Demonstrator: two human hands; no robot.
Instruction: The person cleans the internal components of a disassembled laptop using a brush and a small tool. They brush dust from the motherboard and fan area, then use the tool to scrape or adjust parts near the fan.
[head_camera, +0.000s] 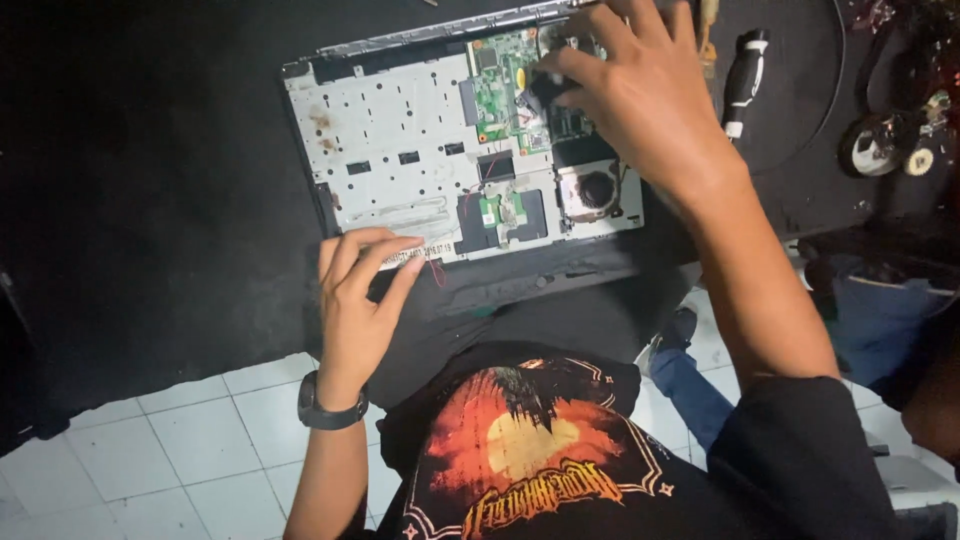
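An opened laptop base (400, 130) lies on a black mat, its silver metal frame and green circuit board (500, 85) exposed, with a round cooling fan (592, 190) near the right side. My left hand (358, 300) rests on the laptop's near edge, fingers curled over it, a dark watch on the wrist. My right hand (630, 80) reaches over the far right part of the board, fingertips pressed on a small dark part there; what it pinches is hidden by the fingers.
A black-and-white screwdriver handle (745, 80) lies right of the laptop. Round metal parts and cables (885, 140) sit at the far right. White floor tiles (190, 440) show below the mat. Another person's jeans (880, 320) are at right.
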